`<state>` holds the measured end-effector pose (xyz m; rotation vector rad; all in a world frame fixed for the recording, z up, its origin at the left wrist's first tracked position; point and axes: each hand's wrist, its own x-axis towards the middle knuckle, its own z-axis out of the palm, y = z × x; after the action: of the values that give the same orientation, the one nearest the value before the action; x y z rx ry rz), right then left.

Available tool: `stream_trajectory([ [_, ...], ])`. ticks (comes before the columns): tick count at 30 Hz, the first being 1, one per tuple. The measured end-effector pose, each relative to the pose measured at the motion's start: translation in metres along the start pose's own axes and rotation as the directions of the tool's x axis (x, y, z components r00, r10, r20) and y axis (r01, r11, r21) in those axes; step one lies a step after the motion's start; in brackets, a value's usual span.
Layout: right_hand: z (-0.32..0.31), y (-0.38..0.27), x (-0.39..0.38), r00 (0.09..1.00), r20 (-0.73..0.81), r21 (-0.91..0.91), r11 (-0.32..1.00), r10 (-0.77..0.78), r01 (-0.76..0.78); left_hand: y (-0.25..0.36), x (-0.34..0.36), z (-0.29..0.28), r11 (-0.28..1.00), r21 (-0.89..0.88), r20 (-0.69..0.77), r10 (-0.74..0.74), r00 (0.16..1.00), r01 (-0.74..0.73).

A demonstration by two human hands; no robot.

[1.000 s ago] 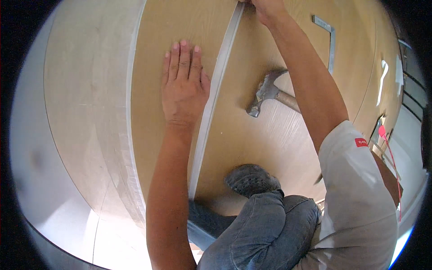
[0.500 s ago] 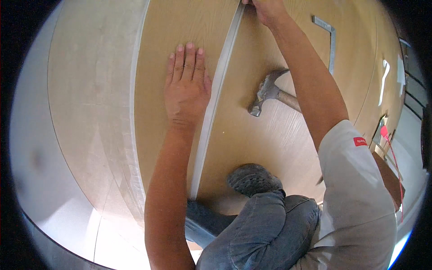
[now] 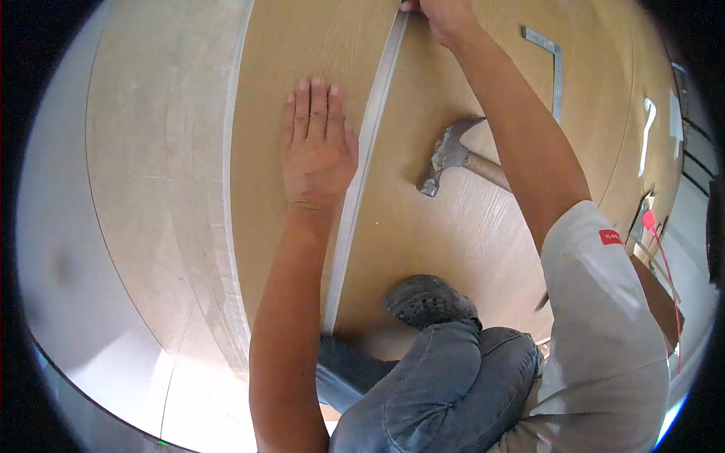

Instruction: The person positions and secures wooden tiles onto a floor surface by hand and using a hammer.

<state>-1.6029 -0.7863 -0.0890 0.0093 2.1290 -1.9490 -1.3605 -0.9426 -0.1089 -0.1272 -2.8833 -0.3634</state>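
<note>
Under left hand [image 3: 320, 162], tan board [image 3: 263, 136]

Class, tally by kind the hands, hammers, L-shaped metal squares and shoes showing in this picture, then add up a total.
Hands: 2, the left hand and the right hand
Hammer: 1
Metal square: 1
Shoe: 1
Total: 5

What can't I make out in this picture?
All in the head view:
- Right hand: partly cut off by the top edge; its grip is unclear.
- Hammer: handle's far end hidden behind the right forearm.
- Left hand: its back hides the palm.
- Red object at right: too small to identify.
</note>
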Motion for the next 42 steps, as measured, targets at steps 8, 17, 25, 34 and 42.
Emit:
stream_trajectory([
  [8, 0.016, -0.032, -0.01, 0.987, -0.003, -0.043, 0.986, 0.163, -0.163, -0.004, -0.004, -0.007, 0.999, -0.047, 0.046, -0.014, 0.999, 0.016],
  [17, 0.008, -0.061, 0.01, 0.955, 0.083, -0.782, 0.612, 0.286, -0.116, -0.001, -0.004, -0.013, 0.994, -0.104, 0.09, -0.028, 0.996, 0.038],
  [25, 0.01, -0.073, 0.038, 0.954, 0.164, -0.979, 0.164, 0.252, 0.125, -0.001, -0.002, -0.007, 0.995, -0.092, 0.039, -0.04, 0.998, 0.043],
  [34, 0.021, -0.019, 0.105, 0.909, 0.221, -0.965, 0.054, -0.355, 0.256, -0.004, -0.011, -0.019, 0.997, -0.056, 0.1, -0.04, 0.994, 0.046],
  [42, 0.021, -0.027, 0.185, 0.896, 0.2, -0.967, 0.069, -0.397, 0.247, 0.005, -0.005, -0.018, 0.991, -0.11, 0.091, -0.069, 0.993, 0.079],
])
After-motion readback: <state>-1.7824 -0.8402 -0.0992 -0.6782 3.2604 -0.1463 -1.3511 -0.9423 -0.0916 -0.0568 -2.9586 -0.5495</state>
